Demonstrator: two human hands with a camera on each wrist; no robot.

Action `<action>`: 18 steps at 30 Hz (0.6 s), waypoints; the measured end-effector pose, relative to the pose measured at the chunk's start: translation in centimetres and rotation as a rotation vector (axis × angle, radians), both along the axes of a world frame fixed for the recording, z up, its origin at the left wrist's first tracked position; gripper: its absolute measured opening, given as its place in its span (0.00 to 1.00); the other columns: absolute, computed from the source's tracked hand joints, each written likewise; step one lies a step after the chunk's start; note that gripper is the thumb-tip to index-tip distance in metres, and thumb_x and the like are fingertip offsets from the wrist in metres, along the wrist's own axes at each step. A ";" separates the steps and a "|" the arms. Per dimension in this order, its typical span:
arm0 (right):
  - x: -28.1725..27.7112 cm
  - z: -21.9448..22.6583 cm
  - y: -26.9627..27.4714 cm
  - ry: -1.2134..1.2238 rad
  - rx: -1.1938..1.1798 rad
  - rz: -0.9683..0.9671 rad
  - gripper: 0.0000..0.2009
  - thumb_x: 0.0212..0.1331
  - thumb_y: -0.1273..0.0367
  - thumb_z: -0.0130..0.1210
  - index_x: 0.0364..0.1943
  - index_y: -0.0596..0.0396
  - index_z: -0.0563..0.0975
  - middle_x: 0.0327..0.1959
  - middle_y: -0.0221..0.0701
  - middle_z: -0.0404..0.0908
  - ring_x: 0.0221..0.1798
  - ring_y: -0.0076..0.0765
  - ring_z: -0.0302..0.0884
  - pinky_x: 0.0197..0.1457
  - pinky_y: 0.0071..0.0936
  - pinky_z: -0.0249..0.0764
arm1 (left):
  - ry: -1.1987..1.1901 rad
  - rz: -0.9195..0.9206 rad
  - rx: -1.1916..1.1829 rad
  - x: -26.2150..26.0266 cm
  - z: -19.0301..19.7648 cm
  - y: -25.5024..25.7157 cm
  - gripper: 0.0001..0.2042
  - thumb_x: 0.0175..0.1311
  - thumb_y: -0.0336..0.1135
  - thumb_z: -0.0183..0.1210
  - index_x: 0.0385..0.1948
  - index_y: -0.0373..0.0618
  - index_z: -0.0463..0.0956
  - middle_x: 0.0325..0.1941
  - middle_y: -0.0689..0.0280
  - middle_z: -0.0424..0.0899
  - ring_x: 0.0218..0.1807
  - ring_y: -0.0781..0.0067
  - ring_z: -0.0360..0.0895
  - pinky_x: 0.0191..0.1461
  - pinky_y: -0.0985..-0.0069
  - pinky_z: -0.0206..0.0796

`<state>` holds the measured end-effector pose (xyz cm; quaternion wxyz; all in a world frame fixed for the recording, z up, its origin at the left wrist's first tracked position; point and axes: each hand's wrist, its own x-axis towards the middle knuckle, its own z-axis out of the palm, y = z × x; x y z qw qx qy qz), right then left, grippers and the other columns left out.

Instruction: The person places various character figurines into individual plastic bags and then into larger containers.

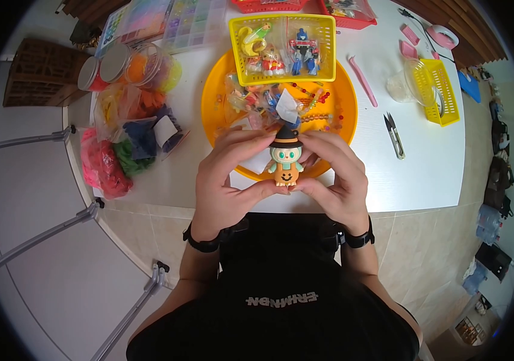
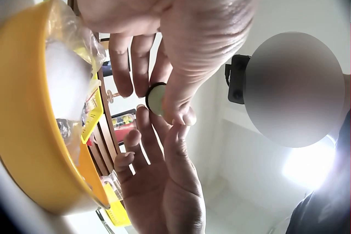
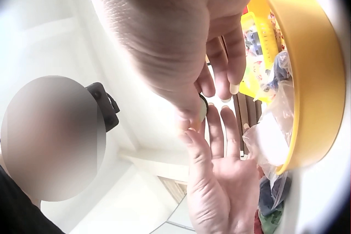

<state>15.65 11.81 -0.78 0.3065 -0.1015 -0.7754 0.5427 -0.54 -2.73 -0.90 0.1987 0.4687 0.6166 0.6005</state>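
A small toy figurine (image 1: 286, 157) in a black witch hat with an orange band and an orange smiling pumpkin suit stands upright between both hands, facing the head camera. My left hand (image 1: 224, 177) pinches it from the left, thumb at its feet and fingertips by the hat. From the right, my right hand (image 1: 342, 173) grips it the same way, with the two thumbs almost meeting below the feet. In the left wrist view the fingers hide most of the figurine (image 2: 156, 100). Behind the hands sits an orange basin (image 1: 210, 99) containing bagged trinkets and bead strings.
A yellow basket (image 1: 283, 82) of bagged toys rests across the basin's far side. Bags of coloured material (image 1: 107, 171) and lidded jars lie left. Thread snips (image 1: 395, 137), pink tweezers (image 1: 363, 81), a plastic cup and another yellow basket (image 1: 448, 114) are on the right.
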 end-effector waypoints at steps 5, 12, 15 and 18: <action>0.0 0.2 0.1 -0.008 0.002 0.002 0.29 0.53 0.70 0.73 0.61 0.62 0.78 0.57 0.40 0.79 0.46 0.33 0.81 0.52 0.28 0.79 | 0.052 0.004 0.026 -0.1 -0.3 0.1 0.33 0.42 0.30 0.81 0.56 0.41 0.80 0.59 0.57 0.85 0.61 0.61 0.82 0.67 0.64 0.67; -0.1 0.6 -0.1 -0.025 -0.002 0.000 0.27 0.55 0.74 0.71 0.62 0.62 0.77 0.54 0.39 0.80 0.46 0.33 0.81 0.51 0.28 0.78 | 0.048 0.036 0.046 0.2 -0.3 0.1 0.32 0.45 0.30 0.80 0.57 0.39 0.80 0.60 0.56 0.84 0.60 0.60 0.81 0.67 0.64 0.67; -0.1 0.0 -0.1 -0.016 -0.034 -0.012 0.29 0.54 0.74 0.71 0.62 0.61 0.76 0.49 0.38 0.80 0.45 0.33 0.80 0.51 0.27 0.78 | 0.076 0.013 0.004 0.2 0.1 0.1 0.33 0.47 0.27 0.78 0.60 0.38 0.78 0.60 0.56 0.84 0.60 0.59 0.81 0.66 0.66 0.68; 0.0 -0.2 -0.2 -0.007 -0.043 -0.026 0.29 0.54 0.76 0.70 0.63 0.61 0.75 0.46 0.38 0.80 0.45 0.35 0.80 0.50 0.27 0.78 | 0.154 -0.022 -0.023 -0.1 0.4 0.1 0.33 0.48 0.25 0.76 0.62 0.38 0.77 0.61 0.57 0.84 0.60 0.60 0.80 0.65 0.67 0.69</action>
